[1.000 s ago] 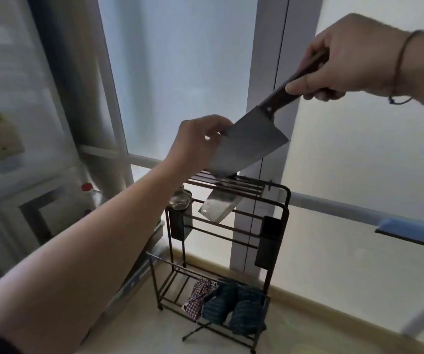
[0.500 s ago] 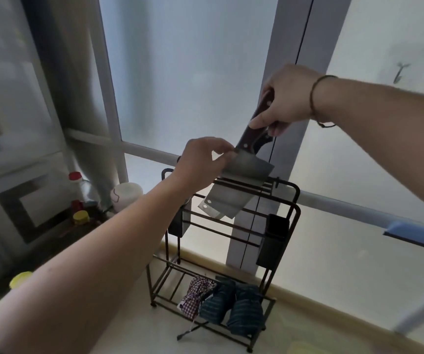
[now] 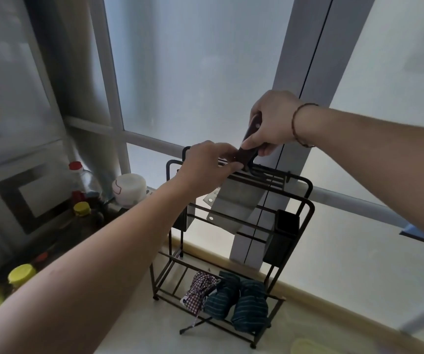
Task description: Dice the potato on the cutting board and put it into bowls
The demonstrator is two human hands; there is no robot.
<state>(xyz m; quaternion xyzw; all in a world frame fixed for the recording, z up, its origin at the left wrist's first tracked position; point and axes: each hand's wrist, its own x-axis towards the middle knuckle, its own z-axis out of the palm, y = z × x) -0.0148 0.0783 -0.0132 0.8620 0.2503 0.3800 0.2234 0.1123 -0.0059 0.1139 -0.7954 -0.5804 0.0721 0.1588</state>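
My right hand (image 3: 273,121) grips the cleaver (image 3: 236,200) handle, blade down in the rack (image 3: 305,198); left hand (image 3: 207,166) fingers pinch its top.

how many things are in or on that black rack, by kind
cleavers: 2, one in the right hand and steadied by the left hand, another mostly hidden behind it
rolled cloths: 3, two striped teal, one checked
black holders: 2, the left one partly hidden
total: 7 on the rack
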